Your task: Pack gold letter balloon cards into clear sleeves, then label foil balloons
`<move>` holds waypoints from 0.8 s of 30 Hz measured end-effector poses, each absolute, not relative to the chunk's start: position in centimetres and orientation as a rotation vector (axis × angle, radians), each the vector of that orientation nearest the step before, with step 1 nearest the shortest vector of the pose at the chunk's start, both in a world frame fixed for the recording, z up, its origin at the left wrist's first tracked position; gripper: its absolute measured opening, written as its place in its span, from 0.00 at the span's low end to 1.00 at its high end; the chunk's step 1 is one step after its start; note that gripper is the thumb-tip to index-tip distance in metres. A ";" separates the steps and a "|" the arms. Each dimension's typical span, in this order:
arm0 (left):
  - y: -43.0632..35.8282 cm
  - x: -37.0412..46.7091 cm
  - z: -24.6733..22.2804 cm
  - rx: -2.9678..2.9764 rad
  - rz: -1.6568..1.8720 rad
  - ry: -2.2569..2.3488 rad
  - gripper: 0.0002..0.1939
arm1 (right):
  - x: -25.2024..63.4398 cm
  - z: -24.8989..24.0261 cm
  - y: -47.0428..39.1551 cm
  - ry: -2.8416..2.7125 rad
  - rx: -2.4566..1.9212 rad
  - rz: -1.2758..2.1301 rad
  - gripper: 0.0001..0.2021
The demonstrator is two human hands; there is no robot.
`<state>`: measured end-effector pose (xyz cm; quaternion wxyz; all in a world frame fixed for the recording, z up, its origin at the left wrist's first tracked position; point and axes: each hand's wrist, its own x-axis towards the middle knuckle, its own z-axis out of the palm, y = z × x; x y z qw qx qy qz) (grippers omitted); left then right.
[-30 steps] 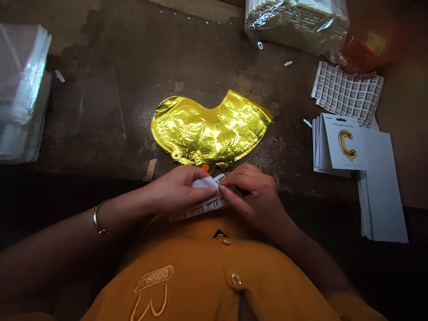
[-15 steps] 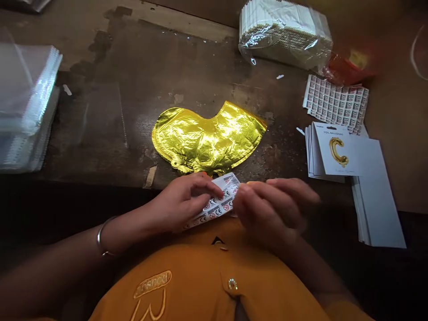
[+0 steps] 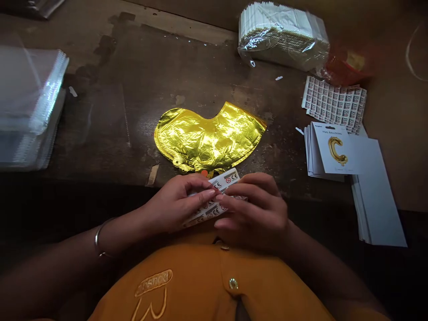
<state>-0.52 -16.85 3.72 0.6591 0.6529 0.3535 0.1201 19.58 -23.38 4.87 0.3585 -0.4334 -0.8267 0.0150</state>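
My left hand (image 3: 182, 200) is closed on a white sheet of CE-mark stickers (image 3: 230, 177), its thumb lying over the printed face. The sheet tilts up to the right, close to my body at the table's front edge. My right hand (image 3: 257, 205) is at the sheet's right part, its fingertips together on the stickers near my left thumb. Whether a loose sticker sits between those fingertips I cannot make out. Just beyond my hands, a folded gold foil balloon (image 3: 210, 138) lies flat on the dark table, its tabbed lower edge nearest the sheet.
At the left are stacked clear plastic bags (image 3: 30, 98). White straws in a plastic wrap (image 3: 284, 38) lie at the back right. Below them are more sticker sheets (image 3: 336, 102), then white folded cards (image 3: 374, 174), the top one printed with a gold C balloon.
My right hand, blurred and held off to the right before, has moved left onto the sticker sheet. My left thumb has shifted on the sheet. The foil balloon lies as it was.
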 end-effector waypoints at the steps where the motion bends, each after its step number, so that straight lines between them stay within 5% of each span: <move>1: -16.9 -0.6 3.7 1.510 0.265 0.812 0.14 | 19.8 5.5 -23.2 -2.093 -1.191 0.143 0.09; 8: -17.0 -0.4 3.6 1.882 0.334 0.662 0.12 | 20.2 8.4 -20.0 -2.424 -1.378 0.662 0.07; 16: -16.9 -1.0 3.3 1.998 0.335 0.651 0.12 | 19.1 9.7 -19.2 -2.553 -1.310 0.682 0.11; 20: -15.9 -3.3 2.8 2.170 0.319 0.857 0.34 | 20.7 9.6 -18.8 -1.938 -1.534 0.497 0.04; 24: -14.6 -4.3 3.0 2.554 0.294 0.726 0.09 | 20.2 6.9 -17.5 -1.651 -1.580 0.634 0.04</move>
